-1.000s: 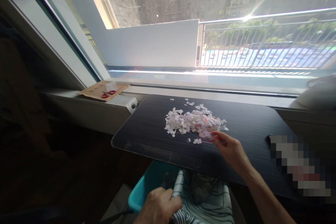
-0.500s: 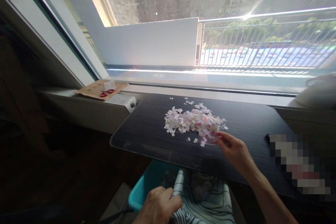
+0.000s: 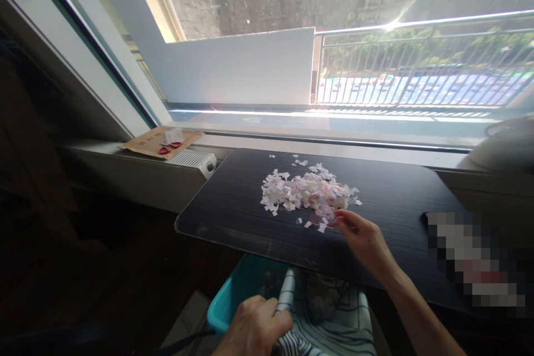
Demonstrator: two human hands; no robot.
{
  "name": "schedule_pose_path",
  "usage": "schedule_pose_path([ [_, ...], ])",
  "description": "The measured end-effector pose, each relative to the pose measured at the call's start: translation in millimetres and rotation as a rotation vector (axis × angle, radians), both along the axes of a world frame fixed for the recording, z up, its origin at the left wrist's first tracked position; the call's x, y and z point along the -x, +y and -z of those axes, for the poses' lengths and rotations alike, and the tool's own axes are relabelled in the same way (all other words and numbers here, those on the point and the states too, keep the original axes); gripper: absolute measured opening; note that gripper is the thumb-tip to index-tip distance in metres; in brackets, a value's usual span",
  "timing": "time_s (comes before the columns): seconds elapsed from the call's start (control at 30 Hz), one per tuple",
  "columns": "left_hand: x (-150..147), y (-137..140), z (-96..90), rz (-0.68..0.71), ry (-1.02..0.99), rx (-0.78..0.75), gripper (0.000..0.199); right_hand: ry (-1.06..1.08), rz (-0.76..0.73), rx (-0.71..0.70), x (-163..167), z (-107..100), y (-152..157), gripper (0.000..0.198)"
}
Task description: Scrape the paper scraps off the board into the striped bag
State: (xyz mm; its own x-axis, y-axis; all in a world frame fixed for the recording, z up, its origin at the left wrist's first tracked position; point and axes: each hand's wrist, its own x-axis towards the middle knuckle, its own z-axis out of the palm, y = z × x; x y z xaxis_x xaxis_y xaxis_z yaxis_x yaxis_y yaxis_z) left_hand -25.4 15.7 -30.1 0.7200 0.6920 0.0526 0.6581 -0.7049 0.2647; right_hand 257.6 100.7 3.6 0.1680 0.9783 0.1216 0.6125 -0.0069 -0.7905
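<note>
- Paper scraps [image 3: 302, 192], small and mostly white with some pinkish, lie heaped loose on the black table [image 3: 229, 217], a few bits scattered beyond the pile's far and near sides.
- At the heap's near right edge, my right hand [image 3: 362, 236] pinches a thin, pinkish, see-through card [image 3: 317, 219] between thumb and fingertips; the card lies low at the tabletop, with scraps on and against it.
- Below the table's near edge, my left hand [image 3: 259, 322] is curled around the rim of a striped container [image 3: 348, 328], pale with dark lines; whether it is a bag or a lined bin, I can't tell.
- Inside its mouth, partly under the tabletop, sits a dim, greyish heap [image 3: 323, 293], too shadowed for me to make out.
- Just left of that, a teal bin [image 3: 219, 311] stands partly beneath the table, a few dim bits low inside it; my left hand overlaps its near edge.
- Farther out, on the left of the sill, a brown envelope [image 3: 144, 143] lies flat, bearing red-handled scissors [image 3: 166, 150] and a whitish piece [image 3: 174, 135].
- Beside the envelope is a white radiator [image 3: 189, 160], near the table's far left corner.
</note>
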Motion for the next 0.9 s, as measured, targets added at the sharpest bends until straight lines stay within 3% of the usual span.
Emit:
schedule_pose_path([
  [0.17,-5,-3,-20.4,-0.045,-0.049,0.01,0.018,0.028,-0.011,-0.002,4,2,0,0.034],
  [0.37,-3,2,-8.7,0.007,-0.007,0.012,0.022,0.005,-0.068,0.02,12,-3,-3,0.035],
  [0.77,-6,-5,-22.3,-0.063,-0.004,0.014,0.022,-0.069,0.024,0.015,2,-4,-6,0.035],
  [0.9,-7,-5,-22.3,-0.037,0.002,-0.004,0.024,-0.02,-0.034,0.029,4,-2,-5,0.036],
])
